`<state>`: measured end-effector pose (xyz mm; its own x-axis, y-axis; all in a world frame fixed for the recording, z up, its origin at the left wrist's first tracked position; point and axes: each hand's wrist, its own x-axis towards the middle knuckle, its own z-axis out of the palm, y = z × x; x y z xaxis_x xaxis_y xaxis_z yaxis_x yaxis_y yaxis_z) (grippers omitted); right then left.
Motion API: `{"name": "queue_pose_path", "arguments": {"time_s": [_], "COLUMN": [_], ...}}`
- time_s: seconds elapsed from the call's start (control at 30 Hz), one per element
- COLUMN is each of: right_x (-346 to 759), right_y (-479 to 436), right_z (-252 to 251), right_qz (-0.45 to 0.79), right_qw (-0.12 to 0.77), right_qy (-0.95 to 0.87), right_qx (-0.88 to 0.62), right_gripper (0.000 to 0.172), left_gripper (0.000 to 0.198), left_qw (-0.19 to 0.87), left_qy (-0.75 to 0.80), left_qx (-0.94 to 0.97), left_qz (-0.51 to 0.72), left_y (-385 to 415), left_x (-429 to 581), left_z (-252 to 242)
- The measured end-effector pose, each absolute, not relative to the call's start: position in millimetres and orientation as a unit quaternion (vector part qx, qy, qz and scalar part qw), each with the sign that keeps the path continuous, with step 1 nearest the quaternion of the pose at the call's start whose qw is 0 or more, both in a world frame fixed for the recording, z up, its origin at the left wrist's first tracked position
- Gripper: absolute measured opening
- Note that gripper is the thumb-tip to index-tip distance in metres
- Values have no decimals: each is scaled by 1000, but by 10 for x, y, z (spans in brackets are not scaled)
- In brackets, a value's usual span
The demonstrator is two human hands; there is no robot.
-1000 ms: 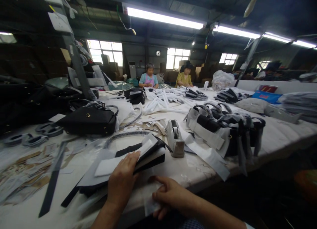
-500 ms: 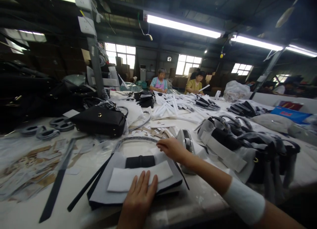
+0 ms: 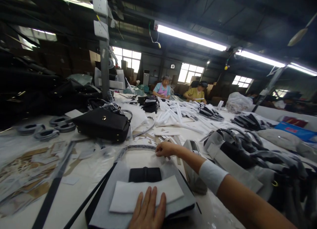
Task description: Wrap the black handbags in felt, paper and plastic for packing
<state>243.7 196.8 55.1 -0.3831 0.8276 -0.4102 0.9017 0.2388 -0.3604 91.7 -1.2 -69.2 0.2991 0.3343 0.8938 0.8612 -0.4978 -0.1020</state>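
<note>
In front of me on the table lies a black handbag [image 3: 92, 215] covered with thin whitish sheeting, a dark band showing at its middle. My left hand [image 3: 150, 209] rests flat, fingers spread, on a white padding sheet [image 3: 123, 196] laid across the bag. The bag's wrapped handle [image 3: 131, 146] arches away from me. At its right side my right hand [image 3: 165, 149] is closed, fingers pinched on the handle's wrapping. Filmy wrapping hangs just below that hand. What exactly lies between the fingertips is partly hidden.
A grey tape dispenser [image 3: 194, 169] stands right of the bag. Wrapped bags [image 3: 237, 156] are heaped further right. Another black handbag [image 3: 104, 123] lies at left, near paper scraps [image 3: 32, 172] and a dark strap [image 3: 51, 196]. Two people [image 3: 162, 87] sit across the table.
The view has shifted, so the bag appears lower and nearer. My right hand stays by the handle while its forearm has swung round. My left hand remains on the padding.
</note>
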Motion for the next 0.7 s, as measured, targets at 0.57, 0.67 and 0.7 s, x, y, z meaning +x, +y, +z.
{"name": "queue_pose_path", "arguments": {"time_s": [0.57,0.67,0.7], "right_x": [2665,2689,2683], "right_y": [1819,1668,1630], "right_z": [620,492,464], "right_qz": [-276,-241,-228], "right_qw": [-133,-51,-29], "right_qy": [767,798,807], "right_qx": [564,550,545], "right_gripper": [30,16,17], "left_gripper": [31,33,34], "left_qw": [293,280,278], "left_qy": [-432,-433,-433], "left_qx": [-769,-775,-777], "left_qz": [-369,-366,-362], "left_y": [-84,-87,-90], "left_x": [896,892,891], "left_z": [-777,-778,-777]}}
